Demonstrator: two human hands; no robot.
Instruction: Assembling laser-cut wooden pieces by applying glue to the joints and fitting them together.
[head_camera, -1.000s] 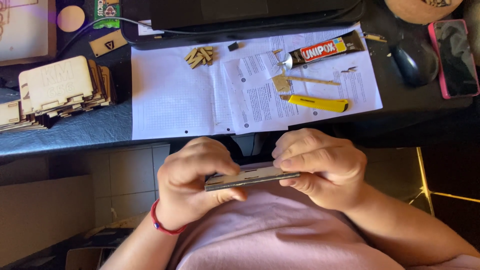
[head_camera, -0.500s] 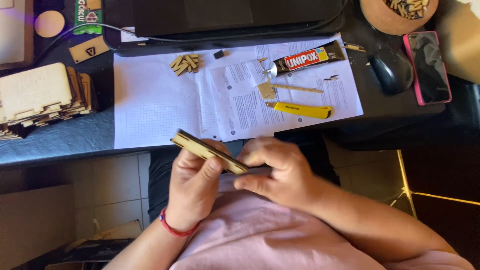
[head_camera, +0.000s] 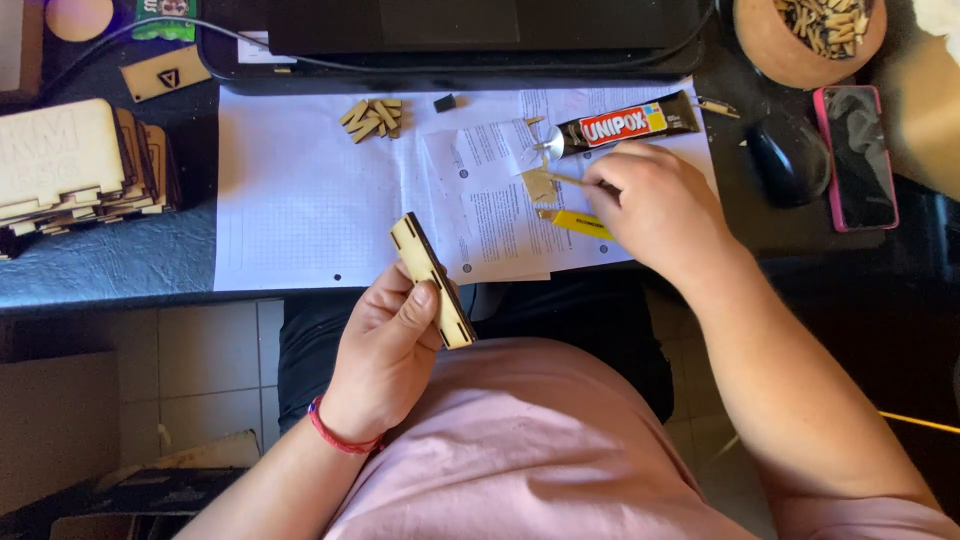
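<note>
Since half a second ago, the right hand (head_camera: 655, 200) has left the wooden strip (head_camera: 432, 280) and reached up-frame, fingers pinching a thin stick (head_camera: 565, 180) beside the glue tube (head_camera: 625, 125). Left hand (head_camera: 385, 345) alone grips the strip at frame centre.

Wooden strip assembly (head_camera: 432, 280): narrow, pale, laser-cut piece with notched ends and dark edges, tilted diagonally, held just below the counter edge. Thin wooden stick (head_camera: 562, 180): slender, pale, lying over the printed sheet beside the glue tube.
</note>
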